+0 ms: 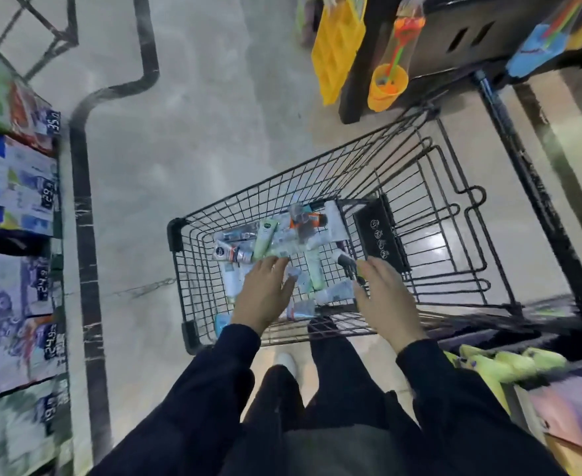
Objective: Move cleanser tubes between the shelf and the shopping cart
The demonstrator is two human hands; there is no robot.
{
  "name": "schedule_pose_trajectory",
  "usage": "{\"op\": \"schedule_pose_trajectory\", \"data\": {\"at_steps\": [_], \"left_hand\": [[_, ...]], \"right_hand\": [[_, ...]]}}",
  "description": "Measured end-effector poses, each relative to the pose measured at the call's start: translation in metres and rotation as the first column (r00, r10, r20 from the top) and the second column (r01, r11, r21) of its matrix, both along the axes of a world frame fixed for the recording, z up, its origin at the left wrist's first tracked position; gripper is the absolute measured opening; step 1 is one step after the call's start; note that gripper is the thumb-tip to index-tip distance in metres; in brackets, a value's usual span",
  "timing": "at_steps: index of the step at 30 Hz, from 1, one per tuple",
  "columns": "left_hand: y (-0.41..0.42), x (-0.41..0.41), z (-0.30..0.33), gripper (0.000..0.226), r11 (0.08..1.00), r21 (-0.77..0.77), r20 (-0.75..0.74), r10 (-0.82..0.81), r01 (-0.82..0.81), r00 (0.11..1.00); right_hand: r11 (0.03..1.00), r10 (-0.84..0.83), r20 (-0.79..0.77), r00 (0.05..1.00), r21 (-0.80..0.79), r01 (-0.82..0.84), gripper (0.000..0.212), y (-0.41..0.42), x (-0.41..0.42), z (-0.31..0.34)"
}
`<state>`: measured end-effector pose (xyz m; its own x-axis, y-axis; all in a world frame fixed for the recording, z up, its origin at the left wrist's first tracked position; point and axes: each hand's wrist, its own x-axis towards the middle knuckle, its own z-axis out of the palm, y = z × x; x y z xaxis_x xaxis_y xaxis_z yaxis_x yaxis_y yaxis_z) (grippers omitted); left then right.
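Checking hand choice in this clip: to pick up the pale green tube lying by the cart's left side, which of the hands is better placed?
Probably the left hand: its fingertips hang just short of the pale green tube. The right hand hovers open nearer the cart's child-seat flap.

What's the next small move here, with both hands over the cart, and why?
Probably lower the left hand onto the pale green tube just past its fingertips and take it. Both hands look empty: the left and the right hand hover with fingers spread above the pile of cleanser tubes in the shopping cart. That tube lies on top, unobstructed.
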<state>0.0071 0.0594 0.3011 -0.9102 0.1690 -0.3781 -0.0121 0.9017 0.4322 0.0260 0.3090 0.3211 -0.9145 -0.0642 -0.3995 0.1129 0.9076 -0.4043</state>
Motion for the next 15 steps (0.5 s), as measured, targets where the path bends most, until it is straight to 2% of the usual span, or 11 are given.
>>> {"op": "schedule_pose_trajectory", "data": {"at_steps": [7, 11, 15], "left_hand": [[0.028, -0.086, -0.077, 0.051, 0.966, 0.055, 0.229, 0.232, -0.251, 0.945], [0.033, -0.131, -0.141, 0.052, 0.919, 0.082, 0.327, 0.341, -0.386, 0.881], [0.039, -0.171, -0.202, 0.051, 0.828, 0.144, 0.412, 0.448, -0.542, 0.793]], "right_hand": [[0.999, 0.05, 0.13, 0.99, 0.011, -0.052, 0.047, -0.009, -0.116, -0.092], [1.0, 0.016, 0.2, 0.98, 0.018, -0.02, 0.043, -0.02, -0.166, -0.165], [0.997, -0.005, 0.268, 0.963, 0.071, -0.014, 0.042, -0.024, -0.2, -0.236]]}}
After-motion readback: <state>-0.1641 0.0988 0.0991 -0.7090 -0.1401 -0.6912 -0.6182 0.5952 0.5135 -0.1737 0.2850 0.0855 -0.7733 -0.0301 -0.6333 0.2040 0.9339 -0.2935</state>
